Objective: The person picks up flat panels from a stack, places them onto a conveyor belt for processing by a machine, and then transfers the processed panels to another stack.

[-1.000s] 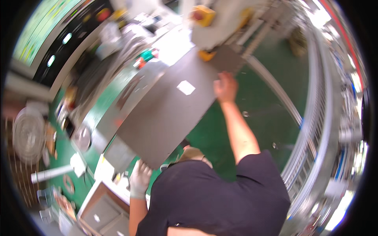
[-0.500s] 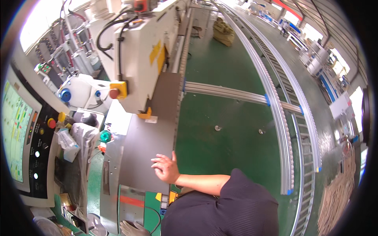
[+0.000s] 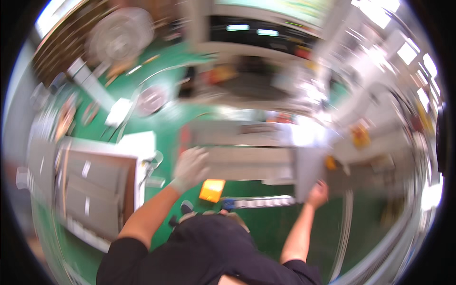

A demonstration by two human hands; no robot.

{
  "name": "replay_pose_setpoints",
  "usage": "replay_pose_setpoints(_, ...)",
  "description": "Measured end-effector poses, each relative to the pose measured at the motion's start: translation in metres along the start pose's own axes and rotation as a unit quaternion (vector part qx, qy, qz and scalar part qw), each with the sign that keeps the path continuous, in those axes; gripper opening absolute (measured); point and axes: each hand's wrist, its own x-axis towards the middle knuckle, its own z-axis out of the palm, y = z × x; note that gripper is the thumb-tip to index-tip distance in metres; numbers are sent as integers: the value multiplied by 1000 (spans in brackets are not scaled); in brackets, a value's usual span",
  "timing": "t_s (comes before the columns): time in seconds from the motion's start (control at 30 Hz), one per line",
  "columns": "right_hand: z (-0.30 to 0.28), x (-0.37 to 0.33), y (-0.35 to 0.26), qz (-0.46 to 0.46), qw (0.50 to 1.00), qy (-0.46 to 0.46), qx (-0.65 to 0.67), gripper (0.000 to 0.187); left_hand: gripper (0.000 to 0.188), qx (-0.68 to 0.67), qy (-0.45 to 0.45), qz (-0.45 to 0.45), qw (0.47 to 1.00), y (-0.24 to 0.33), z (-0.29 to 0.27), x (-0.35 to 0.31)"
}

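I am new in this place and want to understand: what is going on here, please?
A person in a dark shirt is at work beside a machine. The gloved left hand is at the left end of a long gray strip; the bare right hand is at the near corner of a gray sheet. Blur hides whether either hand grips. More gray panels lie at the left, and a lit screen is beyond.

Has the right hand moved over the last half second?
Yes. Judged against the yellow block low on the white machine, the right hand is clearly closer, having shifted toward the machine, though this view is blurred.
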Motion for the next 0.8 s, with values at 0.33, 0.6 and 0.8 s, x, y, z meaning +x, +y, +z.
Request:
replay_pose_setpoints(0.33,27,-128,-148,-244,947,-177,107,19,50,188,67,-380,903,-117,-83,-248)
replay_pose_setpoints(0.6,17,-290,-396,-308,622,-661,285,16,93,119,-88,-593,791,-166,-84,-369)
replay_pose_setpoints(0.8,77,-385,-428,-117,457,-849,236,29,86,113,-86,-548,824,-133,-67,-366)
